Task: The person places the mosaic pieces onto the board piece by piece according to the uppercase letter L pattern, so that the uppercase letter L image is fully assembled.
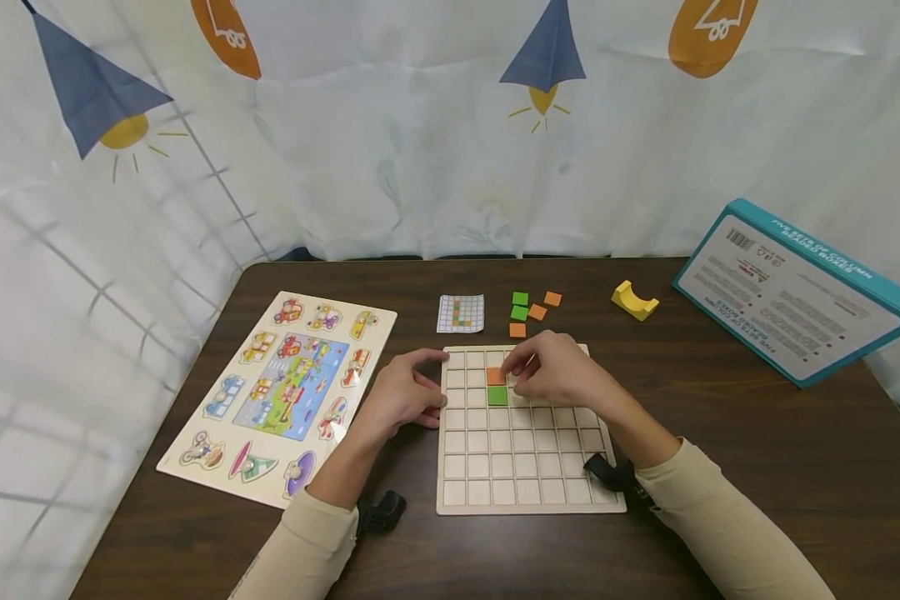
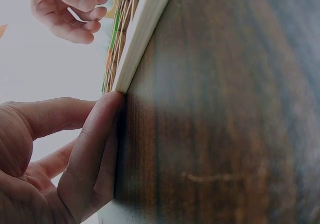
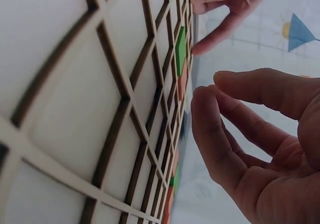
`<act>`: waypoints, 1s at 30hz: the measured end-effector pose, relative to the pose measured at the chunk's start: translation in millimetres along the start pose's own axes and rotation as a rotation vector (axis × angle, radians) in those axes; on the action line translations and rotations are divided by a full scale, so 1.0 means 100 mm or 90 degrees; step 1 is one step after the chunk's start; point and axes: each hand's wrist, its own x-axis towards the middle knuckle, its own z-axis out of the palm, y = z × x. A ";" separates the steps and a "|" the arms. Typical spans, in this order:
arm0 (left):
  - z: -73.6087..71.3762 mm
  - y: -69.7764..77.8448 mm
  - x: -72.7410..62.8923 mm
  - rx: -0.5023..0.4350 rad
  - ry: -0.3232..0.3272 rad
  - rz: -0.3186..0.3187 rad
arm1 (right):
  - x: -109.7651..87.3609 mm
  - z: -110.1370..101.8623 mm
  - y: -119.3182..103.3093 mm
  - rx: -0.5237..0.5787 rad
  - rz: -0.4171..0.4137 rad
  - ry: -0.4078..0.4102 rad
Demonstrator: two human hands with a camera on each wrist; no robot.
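A square pale wooden grid board [image 1: 525, 497] lies on the table. One green tile [image 1: 497, 396] sits in its upper middle, directly below an orange tile [image 1: 496, 377]. Fingers of my left hand [image 1: 403, 392] rest against the board's left edge, with the thumb near the top left corner; the left wrist view has a fingertip [image 2: 118, 99] at the lower side of that edge. Just right of the orange tile, my right hand [image 1: 555, 371] hovers over the grid, fingers loosely bent. Its thumb and forefinger tips [image 3: 204, 94] come close together in the right wrist view, with nothing visible between them.
Behind the board lie loose green tiles [image 1: 520, 312] and orange tiles [image 1: 537, 312], beside a small printed pattern card [image 1: 461, 314]. A picture peg puzzle [image 1: 285, 400] is at left. A yellow curved block [image 1: 634, 301] and a leaning teal box [image 1: 795, 300] stand at right.
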 end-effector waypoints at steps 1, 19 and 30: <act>0.00 0.00 0.00 -0.001 0.000 0.000 | 0.00 -0.01 0.01 0.001 -0.002 0.002; 0.01 -0.03 0.01 -0.011 0.005 0.000 | -0.03 -0.20 0.14 0.010 0.005 0.025; 0.01 -0.01 -0.01 -0.013 0.005 0.006 | 0.00 -0.36 0.28 -0.003 0.021 0.061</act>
